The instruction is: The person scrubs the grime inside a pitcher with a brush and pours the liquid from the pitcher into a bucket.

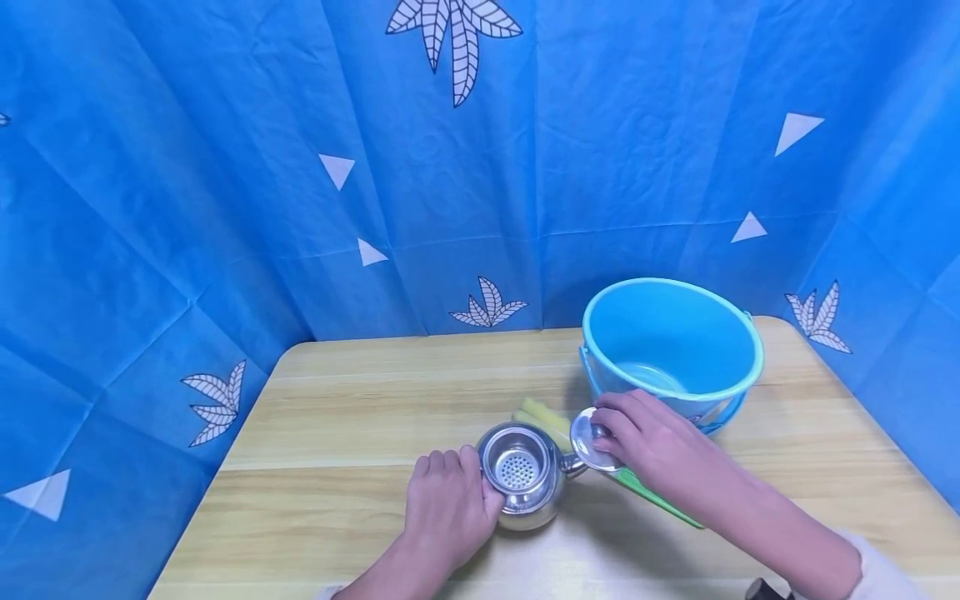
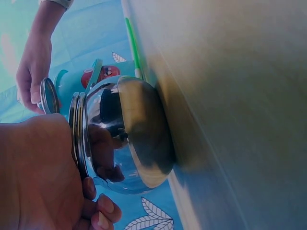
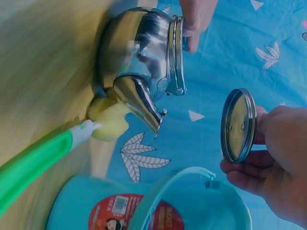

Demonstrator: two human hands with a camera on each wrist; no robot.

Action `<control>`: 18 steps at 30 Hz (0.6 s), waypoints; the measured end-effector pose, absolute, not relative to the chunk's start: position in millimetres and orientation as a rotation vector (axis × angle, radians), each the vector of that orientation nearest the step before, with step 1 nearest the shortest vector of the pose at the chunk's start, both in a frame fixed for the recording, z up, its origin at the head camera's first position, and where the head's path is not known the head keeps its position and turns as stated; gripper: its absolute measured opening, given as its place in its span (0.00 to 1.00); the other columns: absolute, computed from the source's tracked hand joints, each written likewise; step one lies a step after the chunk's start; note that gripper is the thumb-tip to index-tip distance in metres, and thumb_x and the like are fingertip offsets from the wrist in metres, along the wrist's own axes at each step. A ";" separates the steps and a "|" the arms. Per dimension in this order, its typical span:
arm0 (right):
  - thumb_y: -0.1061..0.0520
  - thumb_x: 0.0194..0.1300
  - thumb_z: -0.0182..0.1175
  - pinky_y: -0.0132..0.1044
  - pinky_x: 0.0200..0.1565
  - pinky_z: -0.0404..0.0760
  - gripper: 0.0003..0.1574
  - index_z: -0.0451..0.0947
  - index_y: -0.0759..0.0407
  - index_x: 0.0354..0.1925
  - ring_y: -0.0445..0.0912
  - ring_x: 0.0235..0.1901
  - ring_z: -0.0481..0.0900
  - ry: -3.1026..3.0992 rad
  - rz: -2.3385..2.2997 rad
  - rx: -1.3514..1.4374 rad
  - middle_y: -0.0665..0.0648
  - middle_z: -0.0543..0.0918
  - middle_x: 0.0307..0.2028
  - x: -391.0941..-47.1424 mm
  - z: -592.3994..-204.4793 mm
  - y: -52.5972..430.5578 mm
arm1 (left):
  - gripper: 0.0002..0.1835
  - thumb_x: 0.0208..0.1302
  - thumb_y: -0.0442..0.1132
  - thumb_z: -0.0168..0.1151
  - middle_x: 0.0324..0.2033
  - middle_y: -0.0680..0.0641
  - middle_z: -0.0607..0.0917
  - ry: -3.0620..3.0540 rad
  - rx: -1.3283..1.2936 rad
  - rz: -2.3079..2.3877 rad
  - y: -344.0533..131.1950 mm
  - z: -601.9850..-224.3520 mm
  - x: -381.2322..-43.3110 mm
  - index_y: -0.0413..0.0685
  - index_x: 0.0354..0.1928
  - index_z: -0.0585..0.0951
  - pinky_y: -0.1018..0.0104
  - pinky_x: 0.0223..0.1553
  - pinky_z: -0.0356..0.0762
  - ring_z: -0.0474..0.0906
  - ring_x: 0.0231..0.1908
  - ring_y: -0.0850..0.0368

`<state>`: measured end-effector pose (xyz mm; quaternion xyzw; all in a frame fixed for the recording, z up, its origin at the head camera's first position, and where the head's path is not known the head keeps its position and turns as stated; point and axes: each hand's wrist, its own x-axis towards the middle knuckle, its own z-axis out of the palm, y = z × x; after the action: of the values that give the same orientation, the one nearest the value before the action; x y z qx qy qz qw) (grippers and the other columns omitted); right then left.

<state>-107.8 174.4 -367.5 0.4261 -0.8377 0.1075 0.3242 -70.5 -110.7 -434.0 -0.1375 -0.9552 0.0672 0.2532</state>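
A shiny steel teapot (image 1: 534,520) stands on the table with its top uncovered, and a perforated strainer (image 1: 517,470) shows inside its mouth. My left hand (image 1: 448,504) grips the teapot at its left side; in the left wrist view the fingers are curled there, though the handle is mostly hidden. To the right, my right hand (image 1: 647,440) pinches the round steel lid (image 3: 237,125) by its knob. The lid is tilted on edge beside the spout (image 3: 139,100), apart from the teapot's mouth. Behind them lies a sponge brush with a yellow sponge head (image 3: 109,120) and green handle (image 3: 41,160).
A light blue bucket (image 1: 600,367) with a red label (image 3: 108,211) stands at the back right, just behind my right hand. The wood-grain table (image 1: 337,433) ends at a blue curtain (image 1: 450,183) with leaf prints. A small dark object (image 1: 763,590) shows at the bottom edge.
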 end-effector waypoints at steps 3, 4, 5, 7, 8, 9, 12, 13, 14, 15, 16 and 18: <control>0.39 0.83 0.38 0.43 0.49 0.86 0.34 0.82 0.61 0.50 0.48 0.48 0.83 -2.191 0.286 1.111 0.56 0.86 0.48 -107.4 -368.1 179.6 | 0.15 0.55 0.51 0.54 0.15 0.53 0.62 -2.610 -0.370 0.183 -110.3 -434.5 -70.6 0.49 0.24 0.64 0.66 0.27 0.54 0.57 0.19 0.56; 0.39 0.83 0.38 0.43 0.49 0.86 0.34 0.82 0.60 0.50 0.48 0.48 0.84 -2.190 0.287 1.108 0.56 0.86 0.48 -107.1 -368.2 181.4 | 0.15 0.55 0.51 0.54 0.15 0.53 0.62 -2.616 -0.369 0.184 -110.2 -434.2 -70.5 0.49 0.24 0.64 0.66 0.27 0.54 0.57 0.19 0.55; 0.39 0.83 0.37 0.43 0.50 0.86 0.34 0.82 0.60 0.50 0.48 0.48 0.84 -2.194 0.288 1.104 0.56 0.86 0.48 -106.8 -368.4 183.2 | 0.15 0.55 0.51 0.54 0.15 0.53 0.62 -2.614 -0.370 0.187 -110.2 -434.4 -70.5 0.49 0.24 0.64 0.66 0.27 0.54 0.57 0.19 0.55; 0.39 0.83 0.38 0.44 0.50 0.86 0.34 0.82 0.61 0.50 0.49 0.49 0.84 -2.196 0.288 1.100 0.56 0.86 0.48 -106.3 -368.7 186.7 | 0.15 0.55 0.51 0.54 0.15 0.53 0.62 -2.610 -0.372 0.192 -110.3 -434.6 -70.5 0.49 0.24 0.64 0.66 0.27 0.54 0.57 0.19 0.55; 0.39 0.83 0.38 0.45 0.50 0.86 0.34 0.82 0.60 0.50 0.49 0.49 0.84 -2.203 0.288 1.097 0.56 0.86 0.48 -105.8 -369.0 188.4 | 0.15 0.55 0.51 0.54 0.15 0.53 0.62 -2.608 -0.373 0.193 -110.4 -434.7 -70.6 0.49 0.24 0.64 0.66 0.27 0.54 0.57 0.19 0.55; 0.38 0.82 0.37 0.45 0.50 0.86 0.35 0.82 0.60 0.50 0.49 0.49 0.84 -2.214 0.286 1.092 0.56 0.86 0.48 -105.2 -369.2 190.2 | 0.15 0.55 0.51 0.54 0.15 0.53 0.62 -2.605 -0.374 0.195 -110.4 -434.7 -70.7 0.49 0.25 0.63 0.66 0.27 0.54 0.57 0.19 0.55; 0.38 0.82 0.37 0.45 0.51 0.86 0.35 0.82 0.60 0.51 0.48 0.50 0.84 -2.243 0.284 1.077 0.55 0.85 0.49 -103.7 -370.2 195.0 | 0.15 0.54 0.51 0.54 0.15 0.53 0.62 -2.595 -0.376 0.199 -110.4 -434.8 -70.7 0.49 0.24 0.63 0.66 0.27 0.54 0.57 0.19 0.55; 0.37 0.82 0.37 0.45 0.51 0.86 0.35 0.82 0.59 0.51 0.48 0.50 0.83 -2.253 0.283 1.073 0.54 0.85 0.49 -103.1 -370.6 196.4 | 0.15 0.54 0.51 0.54 0.15 0.53 0.62 -2.594 -0.377 0.198 -110.3 -434.9 -70.7 0.49 0.24 0.63 0.66 0.26 0.54 0.57 0.19 0.55; 0.37 0.82 0.37 0.44 0.52 0.85 0.35 0.82 0.59 0.51 0.47 0.50 0.83 -2.264 0.282 1.069 0.54 0.85 0.49 -102.6 -371.1 197.9 | 0.15 0.54 0.51 0.54 0.15 0.53 0.62 -2.595 -0.376 0.198 -110.2 -434.9 -70.7 0.49 0.24 0.63 0.66 0.27 0.54 0.58 0.19 0.55; 0.37 0.82 0.37 0.44 0.52 0.85 0.35 0.82 0.59 0.51 0.47 0.50 0.83 -2.268 0.282 1.069 0.53 0.85 0.49 -102.2 -371.7 199.2 | 0.15 0.54 0.51 0.54 0.15 0.53 0.62 -2.597 -0.374 0.198 -110.1 -434.9 -70.7 0.49 0.24 0.63 0.66 0.27 0.54 0.58 0.19 0.55; 0.37 0.82 0.37 0.44 0.52 0.84 0.35 0.82 0.59 0.51 0.46 0.50 0.83 -2.271 0.282 1.069 0.53 0.85 0.49 -101.8 -372.4 200.5 | 0.15 0.55 0.51 0.54 0.15 0.53 0.62 -2.601 -0.373 0.198 -110.0 -434.9 -70.5 0.49 0.24 0.63 0.66 0.27 0.54 0.58 0.19 0.55; 0.37 0.82 0.37 0.41 0.53 0.83 0.35 0.82 0.58 0.51 0.45 0.50 0.82 -2.273 0.279 1.069 0.52 0.85 0.48 -100.8 -374.2 203.0 | 0.16 0.55 0.51 0.54 0.15 0.53 0.62 -2.609 -0.369 0.201 -109.7 -435.0 -70.3 0.49 0.24 0.63 0.66 0.27 0.53 0.58 0.19 0.55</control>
<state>-100.8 203.0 -374.2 0.4033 -0.8572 0.1052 0.3023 -70.3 -109.7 -435.0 -0.1354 -0.9568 0.0735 0.2467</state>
